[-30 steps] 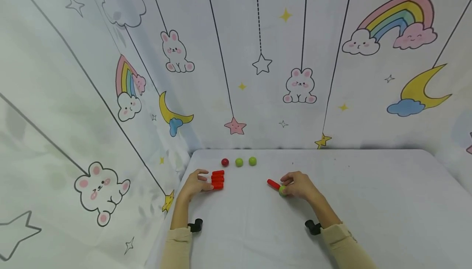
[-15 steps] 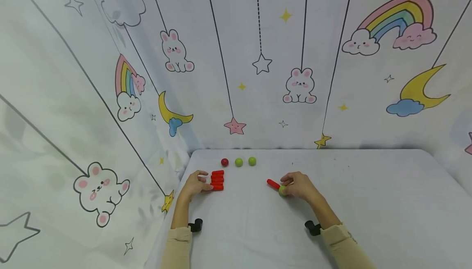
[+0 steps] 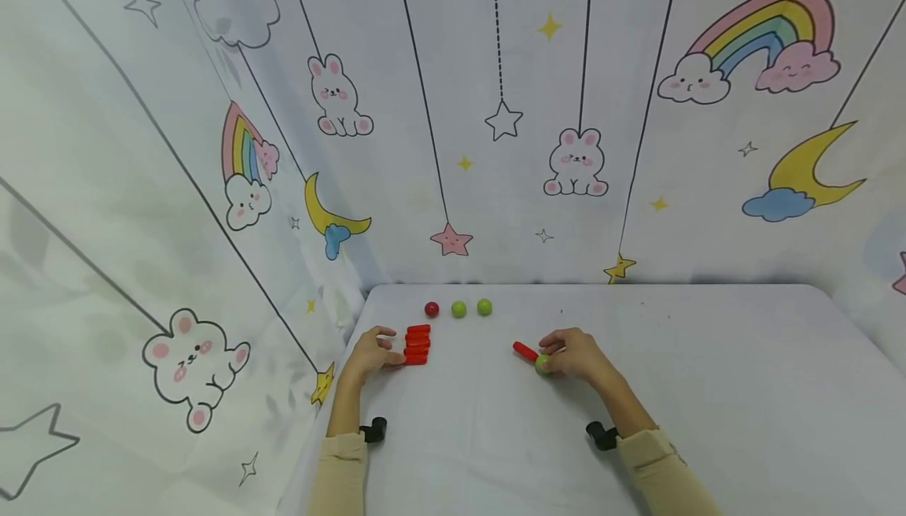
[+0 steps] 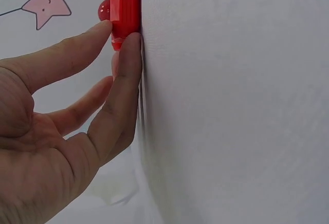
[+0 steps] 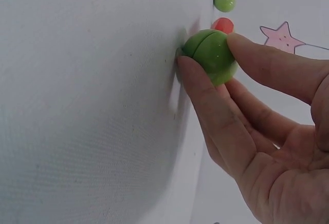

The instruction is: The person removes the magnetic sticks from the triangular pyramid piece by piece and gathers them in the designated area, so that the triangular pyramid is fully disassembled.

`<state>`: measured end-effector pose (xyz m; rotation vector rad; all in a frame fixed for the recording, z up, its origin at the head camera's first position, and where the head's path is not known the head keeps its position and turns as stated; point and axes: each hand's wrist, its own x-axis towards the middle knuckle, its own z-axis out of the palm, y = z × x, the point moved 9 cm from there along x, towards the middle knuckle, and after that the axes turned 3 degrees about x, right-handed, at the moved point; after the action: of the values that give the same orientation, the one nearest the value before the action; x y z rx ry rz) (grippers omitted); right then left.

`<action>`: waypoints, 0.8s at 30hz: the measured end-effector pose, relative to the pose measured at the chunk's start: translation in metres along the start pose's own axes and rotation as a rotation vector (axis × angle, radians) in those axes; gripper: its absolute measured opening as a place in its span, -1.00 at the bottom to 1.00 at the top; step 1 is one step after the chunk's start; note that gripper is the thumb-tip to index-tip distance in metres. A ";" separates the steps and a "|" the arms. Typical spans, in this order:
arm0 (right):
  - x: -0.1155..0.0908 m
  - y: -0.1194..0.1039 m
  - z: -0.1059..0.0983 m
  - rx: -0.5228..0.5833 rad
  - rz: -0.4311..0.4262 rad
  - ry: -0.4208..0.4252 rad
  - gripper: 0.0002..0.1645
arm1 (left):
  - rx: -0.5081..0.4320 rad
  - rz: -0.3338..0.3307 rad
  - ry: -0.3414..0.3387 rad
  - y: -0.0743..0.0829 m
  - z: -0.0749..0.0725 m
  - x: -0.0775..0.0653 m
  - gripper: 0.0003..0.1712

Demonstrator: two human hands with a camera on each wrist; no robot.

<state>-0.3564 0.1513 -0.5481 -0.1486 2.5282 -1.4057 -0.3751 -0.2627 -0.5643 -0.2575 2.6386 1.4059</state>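
Note:
In the head view my left hand (image 3: 371,352) pinches the left end of the nearest of several red sticks (image 3: 416,359). The left wrist view shows thumb and finger at the end of that ridged red stick (image 4: 126,5). To the right, a green ball (image 3: 543,365) is held between the thumb and fingers of my right hand (image 3: 575,355). Another red stick (image 3: 524,351) runs from the ball toward the far left; I cannot tell whether the two are joined. In the right wrist view a seam crosses the green ball (image 5: 209,54), which sits close to the tabletop.
Along the far left part of the white table (image 3: 481,437) a dark red ball (image 3: 432,309) and two green balls (image 3: 458,309) lie in a row. A curtain (image 3: 524,217) with printed drawings hangs behind the table and on its left.
The nearest red stick at my left hand has shifted slightly left and toward me, apart from the others. My right hand and the green ball have stayed in place.

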 end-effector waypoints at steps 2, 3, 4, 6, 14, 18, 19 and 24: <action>0.000 0.001 0.000 0.001 -0.003 -0.002 -0.57 | -0.007 0.000 -0.003 -0.001 0.000 -0.001 -0.28; 0.001 0.002 0.000 0.006 0.004 0.002 -0.57 | -0.010 0.000 -0.001 0.000 -0.001 -0.001 -0.28; 0.001 0.002 0.000 0.006 0.004 0.004 -0.57 | -0.013 0.000 0.000 0.000 -0.002 -0.002 -0.28; 0.001 0.003 0.000 0.012 0.007 0.014 -0.57 | -0.003 0.007 0.003 0.003 -0.004 -0.004 -0.29; 0.000 0.004 0.000 0.015 0.014 0.026 -0.58 | -0.001 0.007 0.043 0.011 -0.011 -0.007 -0.35; 0.001 0.006 0.000 0.020 0.027 0.026 -0.58 | -0.010 0.040 0.101 0.020 -0.013 -0.007 -0.41; 0.001 0.006 0.000 0.021 0.029 0.025 -0.58 | -0.016 0.059 0.111 0.024 -0.011 -0.006 -0.43; 0.001 0.005 -0.002 0.018 0.024 0.030 -0.57 | -0.055 0.155 0.102 0.046 0.008 -0.005 -0.46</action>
<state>-0.3581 0.1550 -0.5513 -0.0948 2.5318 -1.4325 -0.3796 -0.2302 -0.5302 -0.1366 2.7578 1.5536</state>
